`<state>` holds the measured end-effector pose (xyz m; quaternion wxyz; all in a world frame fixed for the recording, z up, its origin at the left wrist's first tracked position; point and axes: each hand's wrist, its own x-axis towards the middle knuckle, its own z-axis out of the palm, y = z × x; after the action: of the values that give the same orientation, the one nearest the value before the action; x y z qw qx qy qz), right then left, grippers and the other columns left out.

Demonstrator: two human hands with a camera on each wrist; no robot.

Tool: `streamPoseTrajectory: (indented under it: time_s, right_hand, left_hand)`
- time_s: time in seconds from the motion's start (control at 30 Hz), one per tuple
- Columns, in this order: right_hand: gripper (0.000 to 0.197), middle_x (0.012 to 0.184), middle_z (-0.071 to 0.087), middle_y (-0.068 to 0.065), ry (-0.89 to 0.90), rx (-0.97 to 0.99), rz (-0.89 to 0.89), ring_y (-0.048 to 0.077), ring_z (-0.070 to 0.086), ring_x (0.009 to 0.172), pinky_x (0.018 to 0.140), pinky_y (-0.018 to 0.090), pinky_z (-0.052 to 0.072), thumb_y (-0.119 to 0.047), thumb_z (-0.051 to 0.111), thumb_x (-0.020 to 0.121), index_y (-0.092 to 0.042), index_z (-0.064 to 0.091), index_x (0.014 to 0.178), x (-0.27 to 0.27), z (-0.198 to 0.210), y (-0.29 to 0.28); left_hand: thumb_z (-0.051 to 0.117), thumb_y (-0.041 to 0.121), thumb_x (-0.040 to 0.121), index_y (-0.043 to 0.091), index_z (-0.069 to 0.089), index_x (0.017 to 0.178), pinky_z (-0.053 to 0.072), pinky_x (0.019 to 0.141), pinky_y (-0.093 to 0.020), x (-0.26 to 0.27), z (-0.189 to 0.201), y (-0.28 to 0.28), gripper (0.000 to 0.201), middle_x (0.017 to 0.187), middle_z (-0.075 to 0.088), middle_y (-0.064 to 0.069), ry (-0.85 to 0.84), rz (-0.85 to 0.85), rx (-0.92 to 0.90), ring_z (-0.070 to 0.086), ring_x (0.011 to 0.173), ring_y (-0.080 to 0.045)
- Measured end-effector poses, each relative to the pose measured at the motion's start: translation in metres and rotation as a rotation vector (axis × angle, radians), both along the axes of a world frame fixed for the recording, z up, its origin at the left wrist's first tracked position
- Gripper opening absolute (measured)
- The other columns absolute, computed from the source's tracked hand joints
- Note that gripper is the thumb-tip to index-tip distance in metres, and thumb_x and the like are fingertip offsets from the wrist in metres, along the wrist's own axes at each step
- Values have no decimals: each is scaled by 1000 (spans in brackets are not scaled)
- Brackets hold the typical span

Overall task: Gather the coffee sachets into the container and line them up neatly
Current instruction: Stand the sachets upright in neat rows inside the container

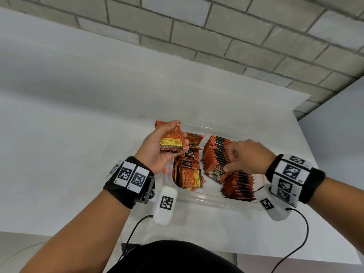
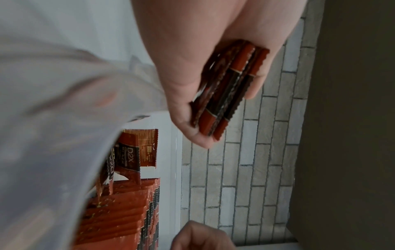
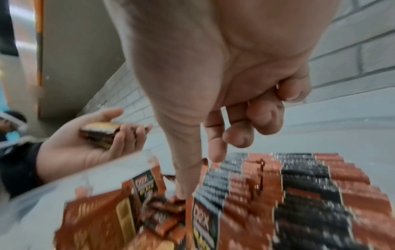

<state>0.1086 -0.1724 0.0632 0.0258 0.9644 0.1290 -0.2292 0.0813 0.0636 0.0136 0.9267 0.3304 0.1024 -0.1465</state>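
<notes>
Two hands work over the clear container (image 1: 208, 200) near the table's (image 1: 78, 115) right edge: head view shows the left hand (image 1: 157, 149) gripping a sachet stack (image 1: 171, 137). Left wrist view shows fingers (image 2: 254, 86) curled round it. Right wrist view shows the right hand (image 3: 213, 84), thumb and forefinger extended, touching the upright sachet row (image 3: 288, 194).

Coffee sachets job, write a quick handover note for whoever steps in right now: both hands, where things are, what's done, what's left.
Left hand: holds a small stack of sachets above the container's left end.
Right hand: down in the clear container, thumb at the front of the lined-up rows; grip unclear.
Done: rows stand on edge on the right side.
Left: loose sachets lie jumbled on the left; line these up, add the held stack.
</notes>
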Motion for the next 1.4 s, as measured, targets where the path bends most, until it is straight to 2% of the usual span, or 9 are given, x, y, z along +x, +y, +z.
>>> streamPoseTrajectory:
  time_s: [0.2, 0.4, 0.53, 0.67, 0.9, 1.07, 1.17, 1.27, 1.4]
  right_hand:
    - [23, 83, 62, -5, -69, 544, -193, 4, 53, 61, 60, 19, 39, -45, 66, 81, -28, 62, 96, -8, 29, -5]
    - [47, 97, 67, -7, -12, 883, -194, 11, 63, 71, 70, 29, 52, -35, 67, 80, -30, 55, 125, -38, 27, 20]
    - [31, 85, 66, 3, -51, 1006, -251, 28, 63, 78, 75, 36, 53, -13, 69, 84, -24, 62, 113, -42, 19, 17]
    - [21, 80, 63, -2, -187, 1103, -282, 14, 58, 74, 72, 29, 49, -7, 71, 81, -25, 62, 87, -45, 18, 10]
    - [26, 82, 50, -8, -483, 1021, -32, 3, 50, 70, 64, 11, 38, -5, 71, 75, -25, 55, 74, -55, 4, 13]
    - [28, 89, 51, -8, -342, 922, 27, 6, 50, 76, 68, 13, 40, -10, 77, 75, -29, 58, 83, -56, -2, 7]
    - [34, 99, 59, -7, -157, 1052, -266, 14, 60, 82, 74, 26, 50, -19, 77, 77, -32, 54, 98, -57, 7, 9]
    - [34, 89, 71, 3, 33, 1161, -514, 19, 69, 76, 70, 38, 55, -19, 70, 83, -21, 51, 111, -56, 11, 15]
    - [28, 71, 71, 9, 29, 1229, -543, 19, 64, 59, 55, 26, 50, -2, 63, 87, -10, 57, 113, -49, 17, 18]
  left_hand:
    - [56, 11, 80, 10, 57, 121, 59, 71, -37, -9, 7, -8, 41, 92, 69, -16, -89, -200, 95, 70, 79, -27]
    - [68, 4, 79, 7, 57, 123, 55, 84, -41, -14, 16, -32, 45, 108, 67, -16, -166, -331, 253, 66, 96, -29]
    - [74, 21, 80, 8, 60, 117, 54, 84, -46, -15, 15, -39, 42, 108, 67, -17, -133, -359, 262, 66, 98, -31]
    - [59, 47, 74, 12, 60, 112, 56, 78, -44, -14, 16, -41, 52, 102, 70, -14, -65, -309, 244, 68, 92, -27]
    - [66, 31, 77, 8, 63, 105, 58, 75, -43, -12, 20, -44, 37, 96, 65, -18, 39, -172, 136, 67, 81, -28]
    - [63, 3, 78, 11, 61, 117, 57, 77, -46, -9, 19, -42, 40, 117, 64, -22, -31, -175, 127, 66, 101, -36]
    - [53, -8, 85, 12, 58, 120, 54, 83, -47, -7, 20, -42, 41, 119, 63, -22, -50, -130, 127, 63, 106, -38]
    - [50, -12, 83, 13, 58, 119, 54, 83, -45, -6, 22, -46, 44, 116, 64, -21, -73, -122, 110, 63, 103, -37]
    - [59, -1, 72, 12, 56, 122, 56, 77, -42, -5, 25, -50, 51, 115, 64, -21, -77, -151, 108, 64, 98, -33]
